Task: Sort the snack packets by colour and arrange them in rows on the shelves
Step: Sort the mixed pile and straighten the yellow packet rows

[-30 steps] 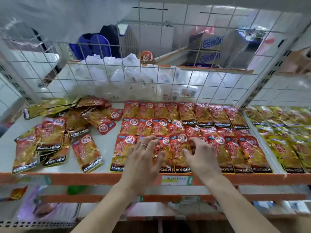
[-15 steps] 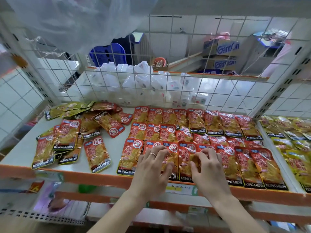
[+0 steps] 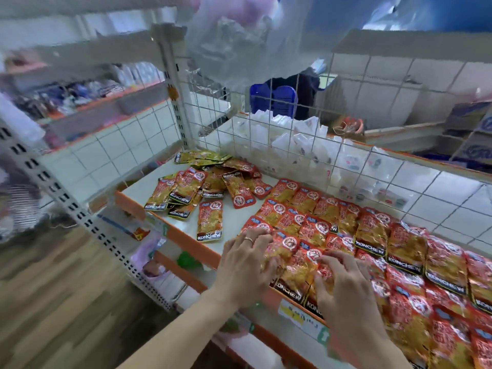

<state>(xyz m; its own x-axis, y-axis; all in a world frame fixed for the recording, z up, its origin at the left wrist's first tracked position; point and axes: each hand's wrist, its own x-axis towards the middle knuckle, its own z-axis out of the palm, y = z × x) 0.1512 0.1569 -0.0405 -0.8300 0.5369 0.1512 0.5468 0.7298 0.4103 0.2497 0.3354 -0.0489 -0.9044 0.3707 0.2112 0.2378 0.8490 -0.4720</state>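
Observation:
Red snack packets (image 3: 372, 235) lie in overlapping rows across the right part of the white shelf (image 3: 234, 222). My left hand (image 3: 245, 265), a ring on one finger, rests with spread fingers on the front-left packets of the rows. My right hand (image 3: 343, 286) presses its bent fingertips on the neighbouring front packet (image 3: 300, 272). A loose heap of red packets (image 3: 191, 193) lies at the shelf's left, one single packet (image 3: 210, 222) in front of it. A few green-yellow packets (image 3: 202, 157) sit at the back left corner.
A wire grid wall (image 3: 292, 145) backs the shelf, with white packets (image 3: 298, 137) behind it. The orange shelf edge (image 3: 186, 243) carries a price label (image 3: 300, 315). A slotted upright post (image 3: 80, 209) stands left. A clear plastic bag (image 3: 239, 41) hangs overhead.
The view has swung left and tilted, so the shelf now runs diagonally. Both hands stay on the front red packets, fingers shifted slightly over them.

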